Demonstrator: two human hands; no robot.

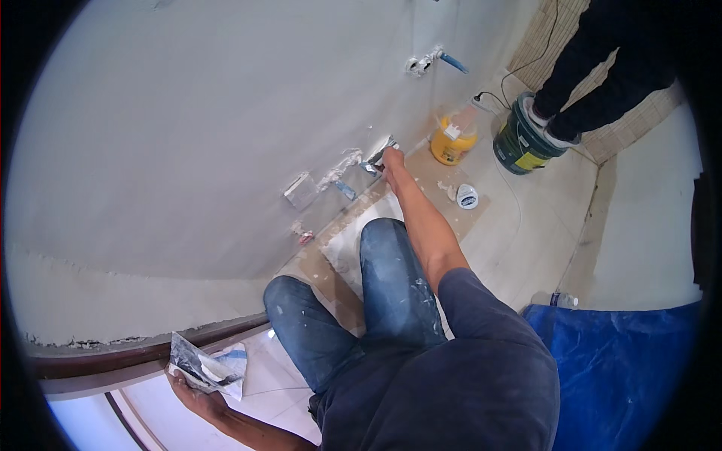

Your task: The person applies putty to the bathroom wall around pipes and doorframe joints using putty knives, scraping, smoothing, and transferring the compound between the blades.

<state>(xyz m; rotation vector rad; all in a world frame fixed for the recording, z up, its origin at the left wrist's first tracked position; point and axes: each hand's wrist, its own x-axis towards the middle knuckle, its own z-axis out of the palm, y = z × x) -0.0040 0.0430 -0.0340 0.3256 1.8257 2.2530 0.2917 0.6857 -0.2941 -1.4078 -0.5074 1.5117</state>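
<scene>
The right hand point(392, 159) is shown stretched far forward, its fingers closed round the handle of a putty knife point(378, 155) whose blade is laid against the grey plastered wall point(188, 113) low down, close to where the wall meets the floor. The blade lies just left of and beyond the fingers, its long axis slanting from lower left to upper right, roughly along the wall's foot. A blue pipe stub point(344, 189) and a plaster-smeared fitting point(338, 171) are seen immediately left of the blade, with a square wall box point(299, 189) further left; these stand in the way of any stroke carried leftward. A second blue pipe stub point(453, 62) projects from the wall far off. The left hand point(197, 397) is held near and to the left, well apart from the blade, its fingers gripped under a plasterer's hawk point(207, 366) smeared with filler. The kneeling legs in blue jeans point(391, 286) are placed between the two hands. On the floor to the right of the knife, a yellow tub point(452, 140), a small white lid point(467, 197) and a dark green bucket point(521, 140) are set. Another person's dark sleeve point(602, 68) reaches toward the bucket. A blue tarpaulin point(624, 368) is spread at near right.
</scene>
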